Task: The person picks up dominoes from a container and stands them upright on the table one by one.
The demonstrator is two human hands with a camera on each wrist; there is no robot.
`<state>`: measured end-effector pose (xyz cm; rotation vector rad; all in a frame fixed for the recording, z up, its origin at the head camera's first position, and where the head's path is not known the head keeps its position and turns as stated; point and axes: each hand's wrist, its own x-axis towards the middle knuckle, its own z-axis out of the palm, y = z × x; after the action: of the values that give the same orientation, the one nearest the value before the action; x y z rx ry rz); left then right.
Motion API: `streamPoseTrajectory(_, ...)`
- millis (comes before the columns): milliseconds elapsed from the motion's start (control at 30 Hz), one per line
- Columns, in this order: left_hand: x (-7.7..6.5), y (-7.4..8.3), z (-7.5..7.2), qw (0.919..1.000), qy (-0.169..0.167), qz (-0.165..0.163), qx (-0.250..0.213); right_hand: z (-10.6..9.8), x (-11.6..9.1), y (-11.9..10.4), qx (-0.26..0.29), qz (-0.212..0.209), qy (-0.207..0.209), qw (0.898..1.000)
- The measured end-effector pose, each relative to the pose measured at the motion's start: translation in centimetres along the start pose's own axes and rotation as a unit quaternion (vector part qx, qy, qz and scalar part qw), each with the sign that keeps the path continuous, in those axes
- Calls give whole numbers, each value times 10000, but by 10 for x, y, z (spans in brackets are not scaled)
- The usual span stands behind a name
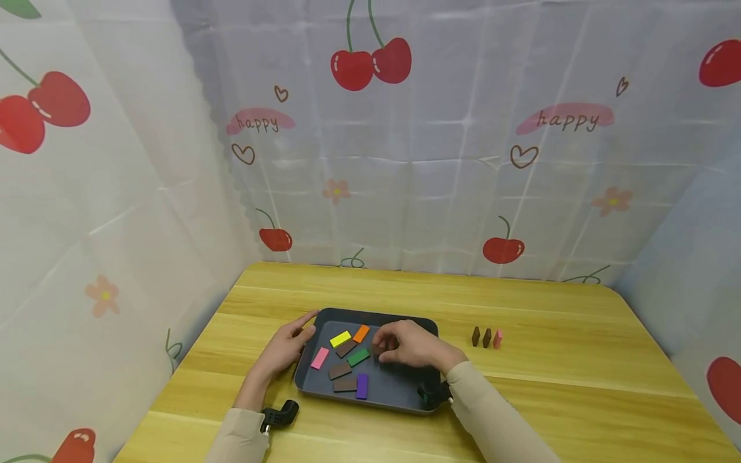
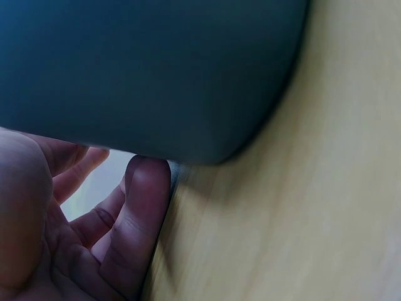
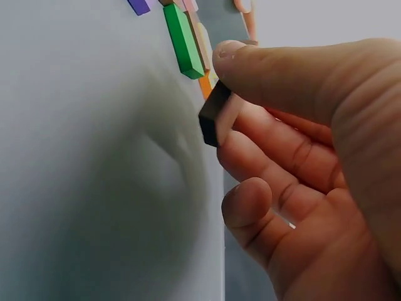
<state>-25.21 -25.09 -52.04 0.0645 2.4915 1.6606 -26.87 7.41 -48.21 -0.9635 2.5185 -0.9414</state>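
Note:
A dark grey tray [image 1: 399, 389] lies on the table with flat coloured blocks in it. My right hand [image 1: 413, 344] is over the tray's right half and pinches a dark brown block [image 3: 215, 116] between thumb and fingers, just above the tray floor. My left hand [image 1: 285, 347] holds the tray's left edge, thumb at the rim and fingers against the outer wall. Inside the tray lie a yellow block [image 1: 340, 339], an orange block [image 1: 361, 334], a green block [image 1: 358, 357], a pink block [image 1: 320, 358], a purple block [image 1: 361, 386] and several brown blocks [image 1: 339, 370].
Right of the tray, two brown blocks [image 1: 487, 337] and a pink block [image 1: 498, 339] stand on edge in a row on the wooden table [image 1: 579, 360]. A cherry-printed curtain [image 1: 417, 193] encloses the back and sides.

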Motion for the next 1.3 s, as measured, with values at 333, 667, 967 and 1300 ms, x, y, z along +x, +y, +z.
streamPoseTrajectory(333, 3, -3, -1, 9999, -16, -56, -109, -10, -10, -4, 46, -53, 183, 9998)
streamPoseTrajectory(667, 4, -4, -1, 9999, 26, -93, -142, -16, -21, 1, 33, -216, 381, 9990)
streamPoseTrajectory(967, 4, -2, -2, 10000, 24, -36, -79, -25, -35, 9, 125, -123, 703, 9974)
streamPoseTrajectory(1300, 1, -4, 0, 10000, -36, -38, -70, -33, -62, 26, 222, -11, 1252, 9919)
